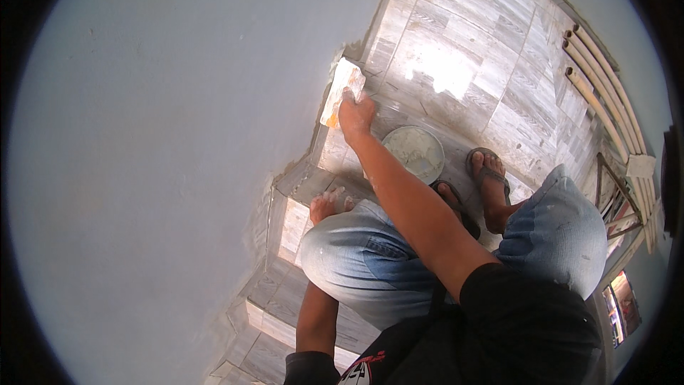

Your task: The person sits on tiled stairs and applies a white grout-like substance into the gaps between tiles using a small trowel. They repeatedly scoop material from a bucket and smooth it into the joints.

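In my right hand is a flat, white rectangular block, smeared with plaster and marked orange at its near end. My fingers are closed on it, thumb on top. It lies at the wall's foot, beside a step edge; whether it is a float or a sponge I cannot tell. My left hand rests on a lower step close to the wall, partly behind my knee, its whitened fingers apart with nothing seen in them. A round bucket of pale, wet-looking paste stands just right of my right forearm.
Grey wood-look tiled stairs run along the pale blue-grey wall. A tiled floor spreads beyond. My sandalled feet are close to the bucket. Several long pipes or poles lean at the right, near a metal frame.
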